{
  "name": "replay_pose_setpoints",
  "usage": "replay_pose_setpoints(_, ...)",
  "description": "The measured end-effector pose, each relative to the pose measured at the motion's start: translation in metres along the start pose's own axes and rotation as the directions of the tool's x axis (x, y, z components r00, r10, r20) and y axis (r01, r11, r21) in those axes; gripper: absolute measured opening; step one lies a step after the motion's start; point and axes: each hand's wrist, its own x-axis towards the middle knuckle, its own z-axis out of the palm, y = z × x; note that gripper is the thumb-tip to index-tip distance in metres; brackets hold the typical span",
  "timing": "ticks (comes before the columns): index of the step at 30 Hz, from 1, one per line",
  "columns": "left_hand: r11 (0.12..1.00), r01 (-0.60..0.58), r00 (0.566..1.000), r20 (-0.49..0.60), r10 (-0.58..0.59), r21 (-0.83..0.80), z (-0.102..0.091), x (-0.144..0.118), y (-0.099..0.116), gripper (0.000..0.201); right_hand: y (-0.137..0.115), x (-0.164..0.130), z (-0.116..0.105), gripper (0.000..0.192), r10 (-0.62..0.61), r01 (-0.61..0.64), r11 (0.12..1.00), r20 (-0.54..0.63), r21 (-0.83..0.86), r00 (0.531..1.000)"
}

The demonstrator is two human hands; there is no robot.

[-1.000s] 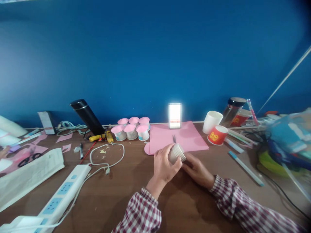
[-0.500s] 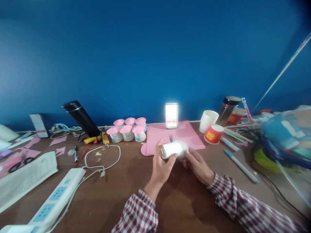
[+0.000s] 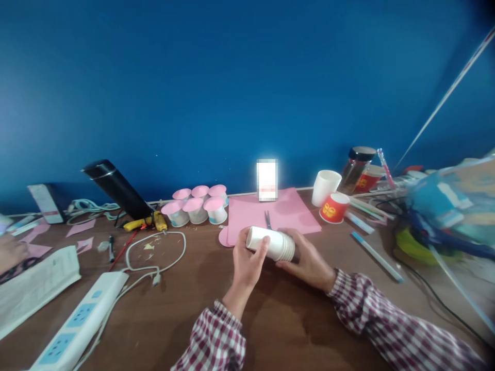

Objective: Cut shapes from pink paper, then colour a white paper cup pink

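The brown wooden tabletop carries a flat pink paper sheet. Just in front of the sheet, a stack of white paper cups lies sideways above the wood, smooth and cylindrical. The left hand grips its closed end, and the right hand grips its ribbed rims.

White stacked cups, maroon-and-white checked sleeves, pink paper sheet, brown desk, blue wall
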Motion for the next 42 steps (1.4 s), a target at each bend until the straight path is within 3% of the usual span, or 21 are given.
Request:
replay_pose_setpoints(5, 0.999, 0.021, 0.999, -0.049, -0.02, 0.032, -0.002, 0.002, 0.002, 0.039, 0.001, 0.0, -0.001, 0.063, -0.006, 0.006, 1.0, 0.002, -0.002, 1.0)
replay_pose_setpoints(8, 0.999, 0.04, 0.989, -0.141, -0.04, 0.002, -0.006, 0.006, 0.0, 0.039, 0.003, 0.002, -0.006, 0.06, -0.001, 0.001, 1.0, -0.003, -0.011, 1.0)
replay_pose_setpoints(12, 0.995, 0.012, 0.954, -0.296, -0.04, -0.096, -0.013, 0.013, -0.007, 0.039, 0.007, 0.007, -0.017, 0.055, 0.078, -0.076, 0.997, -0.138, 0.022, 0.987)
replay_pose_setpoints(15, 0.984, -0.002, 0.943, -0.329, -0.058, -0.178, -0.014, 0.015, -0.011, 0.041, 0.015, 0.013, -0.025, 0.059, 0.235, -0.183, 0.964, -0.291, 0.193, 0.927)
replay_pose_setpoints(18, 0.978, -0.022, 0.942, -0.331, -0.049, -0.21, -0.012, 0.014, -0.013, 0.041, 0.022, 0.017, -0.031, 0.06, 0.356, -0.183, 0.883, -0.363, 0.433, 0.861)
replay_pose_setpoints(23, 0.976, -0.023, 0.946, -0.32, -0.048, -0.217, -0.01, 0.013, -0.016, 0.039, 0.029, 0.021, -0.032, 0.048, 0.403, -0.158, 0.79, -0.307, 0.592, 0.862)
replay_pose_setpoints(28, 0.954, -0.014, 0.936, -0.34, -0.093, -0.298, -0.009, 0.015, -0.019, 0.041, 0.041, 0.019, -0.032, 0.056, 0.399, -0.249, 0.879, -0.34, 0.408, 0.852)
replay_pose_setpoints(31, 0.956, 0.019, 0.938, -0.326, -0.118, -0.292, -0.009, 0.015, -0.019, 0.043, 0.05, 0.017, -0.031, 0.067, 0.344, -0.292, 0.936, -0.348, 0.194, 0.872)
replay_pose_setpoints(34, 0.957, 0.029, 0.942, -0.312, -0.124, -0.29, -0.01, 0.014, -0.018, 0.042, 0.058, 0.016, -0.03, 0.069, 0.249, -0.26, 0.966, -0.351, 0.016, 0.903)
replay_pose_setpoints(38, 0.957, 0.015, 0.938, -0.328, -0.114, -0.289, -0.009, 0.014, -0.016, 0.04, 0.063, 0.016, -0.03, 0.067, 0.243, -0.29, 0.948, -0.294, -0.129, 0.925)
replay_pose_setpoints(42, 0.955, 0.014, 0.935, -0.335, -0.117, -0.296, -0.01, 0.014, -0.016, 0.039, 0.062, 0.015, -0.034, 0.06, 0.262, -0.35, 0.873, -0.279, -0.34, 0.924)
